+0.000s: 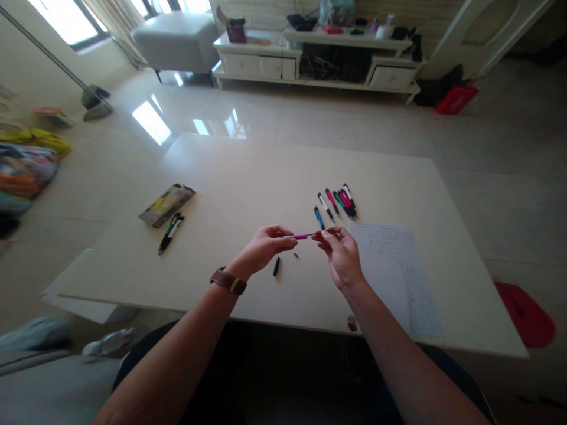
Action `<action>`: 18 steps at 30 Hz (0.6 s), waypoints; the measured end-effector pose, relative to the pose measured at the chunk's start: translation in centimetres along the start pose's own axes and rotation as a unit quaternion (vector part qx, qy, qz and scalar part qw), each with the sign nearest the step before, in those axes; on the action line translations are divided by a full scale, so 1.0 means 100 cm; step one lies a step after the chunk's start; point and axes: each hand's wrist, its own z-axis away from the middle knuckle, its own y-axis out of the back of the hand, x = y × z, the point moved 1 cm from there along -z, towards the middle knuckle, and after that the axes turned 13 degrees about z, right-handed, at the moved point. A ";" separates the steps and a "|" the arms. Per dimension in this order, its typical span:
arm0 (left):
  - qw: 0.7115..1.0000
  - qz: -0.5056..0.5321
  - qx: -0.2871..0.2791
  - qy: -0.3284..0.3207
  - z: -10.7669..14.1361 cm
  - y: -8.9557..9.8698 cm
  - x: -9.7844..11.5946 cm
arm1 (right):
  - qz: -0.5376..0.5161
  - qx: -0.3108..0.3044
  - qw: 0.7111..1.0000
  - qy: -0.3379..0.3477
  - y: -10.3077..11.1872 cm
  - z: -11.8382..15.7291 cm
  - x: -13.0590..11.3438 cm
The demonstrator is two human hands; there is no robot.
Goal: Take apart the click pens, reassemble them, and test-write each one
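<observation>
Above the white table, my left hand (269, 243) pinches a magenta pen barrel (300, 236) held level. My right hand (340, 255) is closed with its fingertips on a thin refill (311, 234) at the barrel's right end. How far the refill sits inside the barrel I cannot tell. Below my hands lie a black pen grip (277, 266) and a tiny dark pen part (296, 255), too small to make out. Just beyond my right hand is a blue pen (319, 217), with a white pen (325, 206) and several other coloured pens (346, 200) beside it.
Handwritten paper (398, 265) covers part of the table (248, 177) at right. A grey and yellow box (167, 205) and two pens (170, 233) lie at left. A small sticker (352, 323) is by the near edge. A white TV cabinet (261, 62) stands beyond.
</observation>
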 end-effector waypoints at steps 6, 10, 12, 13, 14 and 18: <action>0.998 -0.036 0.012 -0.049 -0.002 0.002 -0.004 | 0.027 -0.007 1.000 -0.011 -0.002 0.003 0.000; 0.993 -0.085 0.004 -0.085 -0.004 0.006 -0.002 | 0.011 -0.021 0.999 -0.025 -0.002 0.004 -0.002; 0.989 -0.109 -0.009 -0.096 -0.004 0.006 0.000 | 0.012 -0.025 0.999 -0.030 -0.001 0.004 -0.003; 0.987 -0.120 -0.015 -0.101 -0.003 0.007 0.001 | 0.018 -0.030 0.999 -0.032 0.001 0.003 -0.004; 0.985 -0.132 -0.020 -0.107 -0.003 0.007 0.003 | 0.031 -0.037 0.998 -0.034 0.002 0.002 -0.005; 0.978 -0.169 -0.015 -0.123 -0.001 0.007 0.009 | 0.153 -0.092 0.984 0.004 0.010 -0.004 -0.010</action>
